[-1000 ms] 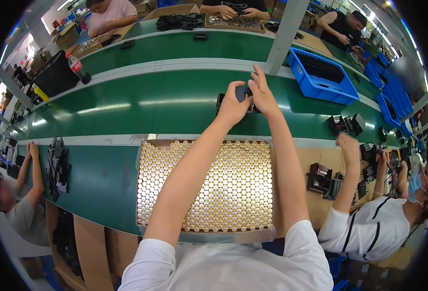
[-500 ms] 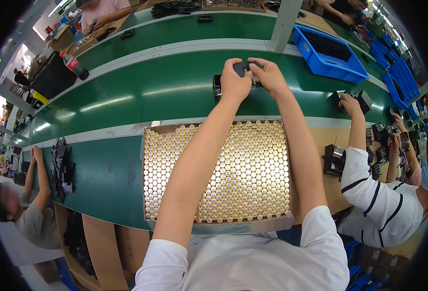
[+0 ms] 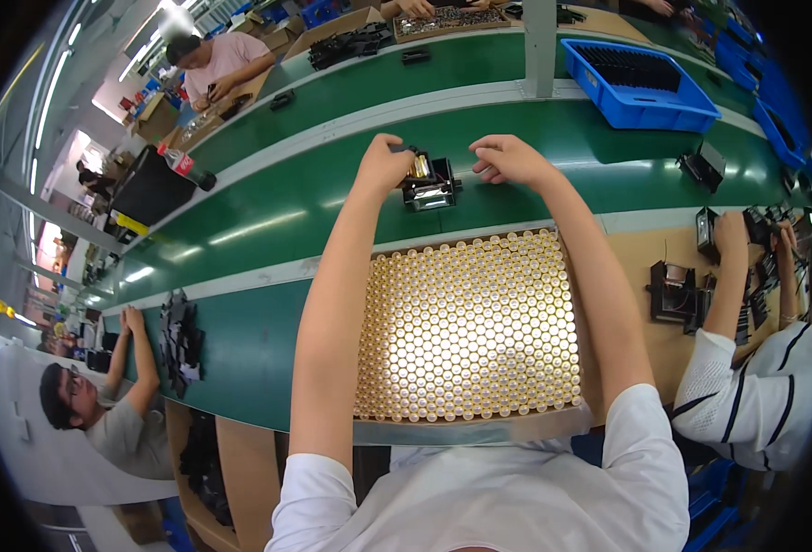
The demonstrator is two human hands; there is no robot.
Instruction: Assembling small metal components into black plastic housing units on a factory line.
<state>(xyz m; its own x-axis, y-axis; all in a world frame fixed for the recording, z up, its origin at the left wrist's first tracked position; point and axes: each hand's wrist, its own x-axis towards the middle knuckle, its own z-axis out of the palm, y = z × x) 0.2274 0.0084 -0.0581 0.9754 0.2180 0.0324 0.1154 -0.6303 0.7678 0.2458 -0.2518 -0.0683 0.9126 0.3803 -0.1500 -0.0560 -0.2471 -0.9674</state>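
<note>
A black battery holder (image 3: 431,187) stands on the green conveyor belt (image 3: 268,216), just past a large tray (image 3: 468,431) packed with several rows of gold cylindrical cells. My left hand (image 3: 383,166) pinches a gold cell (image 3: 420,166) at the holder's top left corner. My right hand (image 3: 509,158) hovers a little to the right of the holder, fingers loosely apart, holding nothing. Both forearms reach out over the tray.
A blue crate (image 3: 636,69) sits at the belt's far right. A person in a striped shirt (image 3: 755,396) works at the right with black holders (image 3: 674,293). Another person (image 3: 102,405) sits at the left beside a stack of black parts (image 3: 179,340). A bottle (image 3: 185,166) lies far left.
Both hands were on the black holder; my right hand has let go and moved off to the right. My left hand stays at the holder with a gold cell.
</note>
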